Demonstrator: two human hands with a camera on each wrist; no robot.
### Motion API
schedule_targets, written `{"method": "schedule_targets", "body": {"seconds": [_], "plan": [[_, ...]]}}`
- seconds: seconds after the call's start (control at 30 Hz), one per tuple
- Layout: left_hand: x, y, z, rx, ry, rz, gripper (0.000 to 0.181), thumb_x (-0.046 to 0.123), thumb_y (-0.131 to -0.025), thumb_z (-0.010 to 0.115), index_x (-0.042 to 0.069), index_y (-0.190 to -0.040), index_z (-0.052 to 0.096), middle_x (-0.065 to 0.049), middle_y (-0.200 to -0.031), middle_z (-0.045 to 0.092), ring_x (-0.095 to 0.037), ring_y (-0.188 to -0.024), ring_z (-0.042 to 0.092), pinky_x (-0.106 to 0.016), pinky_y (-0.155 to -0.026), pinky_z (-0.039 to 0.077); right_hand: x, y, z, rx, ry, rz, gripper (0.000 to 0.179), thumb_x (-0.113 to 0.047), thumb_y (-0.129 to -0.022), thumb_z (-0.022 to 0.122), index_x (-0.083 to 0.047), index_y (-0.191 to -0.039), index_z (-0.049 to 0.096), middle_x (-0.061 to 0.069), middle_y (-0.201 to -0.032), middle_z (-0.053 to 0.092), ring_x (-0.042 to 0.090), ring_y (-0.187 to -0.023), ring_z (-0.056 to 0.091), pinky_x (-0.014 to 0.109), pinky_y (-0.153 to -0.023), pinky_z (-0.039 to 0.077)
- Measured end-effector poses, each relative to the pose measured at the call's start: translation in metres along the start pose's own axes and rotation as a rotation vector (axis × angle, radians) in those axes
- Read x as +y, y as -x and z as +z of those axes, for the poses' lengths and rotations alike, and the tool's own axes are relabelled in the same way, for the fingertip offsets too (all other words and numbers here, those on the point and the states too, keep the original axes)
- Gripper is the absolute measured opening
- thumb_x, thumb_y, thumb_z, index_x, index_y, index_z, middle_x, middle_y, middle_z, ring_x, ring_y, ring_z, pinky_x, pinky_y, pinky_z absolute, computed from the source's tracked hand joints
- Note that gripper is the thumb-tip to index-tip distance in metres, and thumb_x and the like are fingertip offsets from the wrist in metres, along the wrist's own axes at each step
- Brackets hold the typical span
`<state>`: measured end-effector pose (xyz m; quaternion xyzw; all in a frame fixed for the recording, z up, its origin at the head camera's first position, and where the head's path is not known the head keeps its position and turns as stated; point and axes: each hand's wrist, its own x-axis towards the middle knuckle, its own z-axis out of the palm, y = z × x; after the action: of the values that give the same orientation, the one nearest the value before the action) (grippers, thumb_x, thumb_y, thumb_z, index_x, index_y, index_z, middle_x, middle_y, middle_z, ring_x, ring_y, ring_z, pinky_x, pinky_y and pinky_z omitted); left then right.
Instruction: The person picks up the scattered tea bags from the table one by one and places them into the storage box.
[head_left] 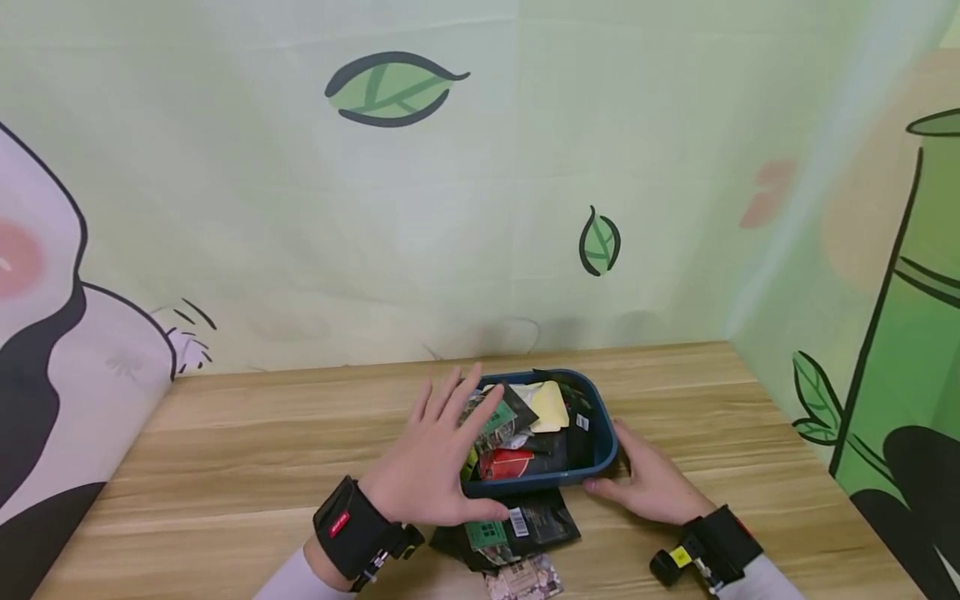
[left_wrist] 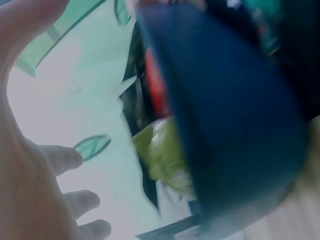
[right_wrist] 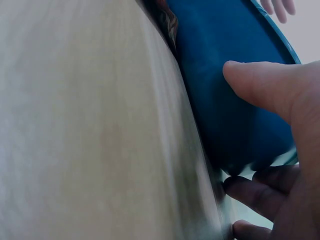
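Note:
A blue plastic bin (head_left: 543, 481) stands on the wooden table, filled with black packets (head_left: 551, 450), a red-marked one and a pale yellow piece (head_left: 550, 407). My left hand (head_left: 431, 462) hovers with spread fingers over the bin's left end; in the left wrist view its fingers (left_wrist: 82, 202) are apart from the bin wall (left_wrist: 240, 110). At the bin's right end my right hand (head_left: 652, 483) grips the front corner. The right wrist view has its thumb against the bin wall (right_wrist: 225, 115), fingers curled near the base. Neither hand holds a packet.
Black packets with a green label (head_left: 525, 527) lie before the bin, partly under its front edge. Nearer still is a patterned pinkish packet (head_left: 525, 579). A printed cloth backdrop (head_left: 480, 208) closes off the table's rear and sides.

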<state>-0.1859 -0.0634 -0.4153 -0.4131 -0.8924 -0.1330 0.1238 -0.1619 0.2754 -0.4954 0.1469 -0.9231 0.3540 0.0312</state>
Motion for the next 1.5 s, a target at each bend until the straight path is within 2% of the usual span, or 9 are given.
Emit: {"method": "schedule_targets", "body": {"seconds": [0.2, 0.37, 0.5, 0.6, 0.77, 0.97, 1.13, 1.27, 1.5], "plan": [[0.010, 0.029, 0.006, -0.028, 0.007, 0.089, 0.119, 0.085, -0.069, 0.057, 0.020, -0.162, 0.022, -0.005, -0.168, 0.003, -0.029, -0.152, 0.009, -0.058, -0.116, 0.015, -0.001, 0.000, 0.000, -0.001, 0.003, 0.001, 0.096, -0.059, -0.077, 0.073, -0.022, -0.157, 0.035, 0.010, -0.155, 0.041, 0.034, -0.142, 0.037, 0.056, -0.109, 0.032], [0.028, 0.049, 0.008, -0.121, 0.077, 0.136, 0.112, 0.086, -0.072, 0.051, 0.029, -0.162, 0.020, -0.002, -0.165, 0.018, -0.020, -0.145, 0.024, -0.051, -0.110, 0.033, -0.001, 0.000, 0.000, -0.004, -0.012, 0.001, 0.097, -0.058, -0.077, 0.074, -0.022, -0.158, 0.033, 0.010, -0.156, 0.040, 0.033, -0.142, 0.037, 0.056, -0.108, 0.033], [0.039, 0.059, 0.018, -0.165, 0.099, 0.206, 0.099, 0.083, -0.081, 0.043, 0.028, -0.161, 0.023, -0.004, -0.156, 0.034, -0.017, -0.136, 0.036, -0.042, -0.105, 0.041, 0.000, 0.001, 0.000, -0.004, -0.008, -0.001, 0.097, -0.059, -0.078, 0.072, -0.022, -0.158, 0.032, 0.012, -0.157, 0.038, 0.035, -0.142, 0.035, 0.057, -0.108, 0.032], [0.043, 0.061, 0.027, -0.167, 0.054, 0.226, 0.092, 0.079, -0.086, 0.037, 0.022, -0.157, 0.033, -0.006, -0.146, 0.044, -0.018, -0.129, 0.042, -0.038, -0.104, 0.042, 0.002, 0.001, 0.001, 0.001, -0.011, -0.008, 0.096, -0.059, -0.078, 0.072, -0.024, -0.158, 0.033, 0.011, -0.156, 0.039, 0.034, -0.142, 0.036, 0.057, -0.108, 0.033], [0.042, 0.064, 0.039, -0.224, -0.043, 0.162, 0.087, 0.079, -0.088, 0.032, 0.014, -0.144, 0.048, -0.008, -0.134, 0.050, -0.021, -0.118, 0.047, -0.038, -0.100, 0.044, 0.003, 0.001, 0.002, 0.002, -0.014, -0.014, 0.096, -0.059, -0.078, 0.073, -0.024, -0.158, 0.033, 0.011, -0.156, 0.040, 0.034, -0.142, 0.037, 0.057, -0.108, 0.033], [0.040, 0.060, 0.043, -0.325, -0.027, 0.047, 0.067, 0.069, -0.092, 0.043, 0.018, -0.134, 0.052, -0.003, -0.124, 0.050, -0.017, -0.107, 0.047, -0.035, -0.092, 0.046, 0.004, 0.000, 0.002, -0.003, -0.012, -0.007, 0.096, -0.061, -0.077, 0.072, -0.025, -0.157, 0.033, 0.010, -0.156, 0.040, 0.034, -0.141, 0.037, 0.057, -0.108, 0.033], [0.039, 0.059, 0.045, -0.296, -0.050, 0.051, 0.059, 0.068, -0.090, 0.048, 0.022, -0.126, 0.054, 0.000, -0.113, 0.051, -0.015, -0.097, 0.045, -0.030, -0.082, 0.046, 0.004, 0.000, 0.002, -0.006, -0.008, -0.001, 0.095, -0.061, -0.077, 0.072, -0.025, -0.157, 0.033, 0.010, -0.156, 0.039, 0.034, -0.143, 0.035, 0.058, -0.108, 0.032], [0.038, 0.059, 0.047, -0.258, -0.066, 0.069, 0.053, 0.064, -0.090, 0.054, 0.023, -0.124, 0.055, -0.001, -0.110, 0.051, -0.015, -0.096, 0.045, -0.029, -0.079, 0.045, 0.005, 0.000, 0.002, -0.007, 0.000, 0.009, 0.096, -0.061, -0.077, 0.072, -0.026, -0.157, 0.033, 0.008, -0.156, 0.040, 0.032, -0.142, 0.037, 0.056, -0.108, 0.033], [0.037, 0.056, 0.044, -0.331, -0.043, 0.048, 0.051, 0.066, -0.090, 0.051, 0.028, -0.123, 0.058, -0.001, -0.113, 0.051, -0.016, -0.099, 0.045, -0.031, -0.084, 0.046, 0.005, 0.000, 0.002, -0.003, 0.011, 0.008, 0.097, -0.060, -0.077, 0.073, -0.024, -0.157, 0.033, 0.010, -0.156, 0.039, 0.033, -0.141, 0.037, 0.056, -0.108, 0.034]]}}
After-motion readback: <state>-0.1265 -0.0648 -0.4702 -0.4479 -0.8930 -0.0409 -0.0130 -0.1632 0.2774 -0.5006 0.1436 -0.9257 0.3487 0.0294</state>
